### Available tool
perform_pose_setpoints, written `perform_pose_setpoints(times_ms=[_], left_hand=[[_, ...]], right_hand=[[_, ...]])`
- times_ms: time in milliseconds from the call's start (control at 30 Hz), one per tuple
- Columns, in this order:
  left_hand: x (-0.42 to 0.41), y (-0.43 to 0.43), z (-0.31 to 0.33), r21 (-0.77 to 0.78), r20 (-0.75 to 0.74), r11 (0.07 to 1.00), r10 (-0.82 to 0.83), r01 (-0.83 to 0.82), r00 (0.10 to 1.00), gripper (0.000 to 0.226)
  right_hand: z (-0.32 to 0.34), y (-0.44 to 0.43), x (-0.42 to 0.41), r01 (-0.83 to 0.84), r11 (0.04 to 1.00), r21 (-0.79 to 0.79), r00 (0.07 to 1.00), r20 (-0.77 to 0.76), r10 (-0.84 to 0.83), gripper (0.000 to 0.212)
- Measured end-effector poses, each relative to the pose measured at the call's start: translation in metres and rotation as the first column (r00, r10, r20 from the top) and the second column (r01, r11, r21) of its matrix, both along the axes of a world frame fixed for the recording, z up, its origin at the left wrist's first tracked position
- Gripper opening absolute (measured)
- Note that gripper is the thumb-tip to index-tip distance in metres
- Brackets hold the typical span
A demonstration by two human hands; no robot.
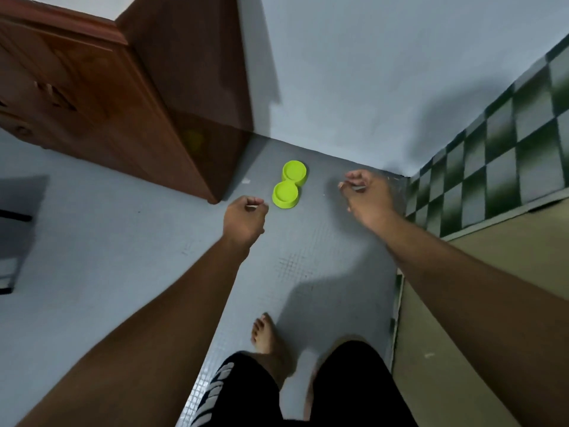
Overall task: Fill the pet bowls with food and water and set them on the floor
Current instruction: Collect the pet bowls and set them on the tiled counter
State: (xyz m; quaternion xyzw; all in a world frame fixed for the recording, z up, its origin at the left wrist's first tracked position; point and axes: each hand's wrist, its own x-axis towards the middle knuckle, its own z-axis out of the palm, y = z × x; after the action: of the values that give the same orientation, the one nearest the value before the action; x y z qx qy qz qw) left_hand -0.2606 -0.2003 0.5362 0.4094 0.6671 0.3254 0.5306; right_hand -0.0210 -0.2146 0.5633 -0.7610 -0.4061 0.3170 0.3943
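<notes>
A lime-green double pet bowl (289, 184), two round wells joined side by side, lies on the grey floor near the wall corner. I cannot tell whether anything is in the wells. My left hand (244, 217) hovers just left of the bowl, fingers loosely curled, holding nothing. My right hand (366, 192) hangs to the bowl's right, fingers bent and apart, also holding nothing. Neither hand touches the bowl.
A dark wooden cabinet (147, 97) stands at the left, its corner close to the bowl. A counter with green checkered tiles (505, 167) runs along the right. My bare foot (266, 337) and black shorts are below. A dark object (15, 235) sits far left.
</notes>
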Motion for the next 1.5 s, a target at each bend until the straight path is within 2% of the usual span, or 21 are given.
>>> perform_pose_setpoints(times_ms=[167, 333, 600, 767, 867, 967, 1100, 1233, 1333, 1500], left_hand=[[0.015, 0.057, -0.057, -0.054, 0.023, 0.997, 0.049, -0.048, 0.999, 0.018], [0.045, 0.113, -0.137, -0.105, 0.084, 0.983, 0.158, -0.148, 0.984, 0.021], [0.09, 0.183, -0.317, -0.182, 0.109, 0.946, 0.289, -0.267, 0.951, 0.036], [0.108, 0.221, -0.431, -0.225, 0.114, 0.926, 0.334, -0.304, 0.935, 0.036], [0.114, 0.235, -0.487, -0.258, 0.112, 0.91, 0.363, -0.325, 0.925, 0.034], [0.119, 0.251, -0.532, -0.268, 0.096, 0.9, 0.381, -0.345, 0.92, 0.039], [0.124, 0.268, -0.576, -0.272, 0.103, 0.883, 0.421, -0.382, 0.901, 0.053], [0.128, 0.275, -0.602, -0.279, 0.122, 0.877, 0.436, -0.39, 0.892, 0.065], [0.131, 0.279, -0.615, -0.279, 0.125, 0.871, 0.45, -0.404, 0.884, 0.066], [0.139, 0.285, -0.62, -0.248, 0.136, 0.892, 0.419, -0.378, 0.898, 0.054]], right_hand=[[-0.064, 0.059, 0.011, 0.022, 1.0, -0.019, 0.998, -0.052, -0.023, 0.014], [-0.145, 0.125, 0.036, -0.054, 0.997, -0.058, 0.998, -0.03, 0.052, 0.012], [-0.315, 0.239, 0.073, -0.129, 0.988, -0.085, 0.992, -0.012, 0.129, 0.014], [-0.428, 0.305, 0.086, -0.167, 0.982, -0.087, 0.986, -0.01, 0.167, 0.021], [-0.486, 0.337, 0.093, -0.183, 0.979, -0.09, 0.983, 0.009, 0.184, 0.03], [-0.532, 0.365, 0.1, -0.177, 0.98, -0.094, 0.983, 0.023, 0.18, 0.029], [-0.582, 0.398, 0.105, -0.181, 0.971, -0.154, 0.983, -0.001, 0.183, 0.042], [-0.606, 0.422, 0.104, -0.234, 0.941, -0.245, 0.965, 0.063, 0.256, 0.061], [-0.61, 0.439, 0.1, -0.258, 0.934, -0.247, 0.957, 0.068, 0.282, 0.069], [-0.618, 0.458, 0.093, -0.334, 0.885, -0.324, 0.933, 0.017, 0.358, 0.08]])
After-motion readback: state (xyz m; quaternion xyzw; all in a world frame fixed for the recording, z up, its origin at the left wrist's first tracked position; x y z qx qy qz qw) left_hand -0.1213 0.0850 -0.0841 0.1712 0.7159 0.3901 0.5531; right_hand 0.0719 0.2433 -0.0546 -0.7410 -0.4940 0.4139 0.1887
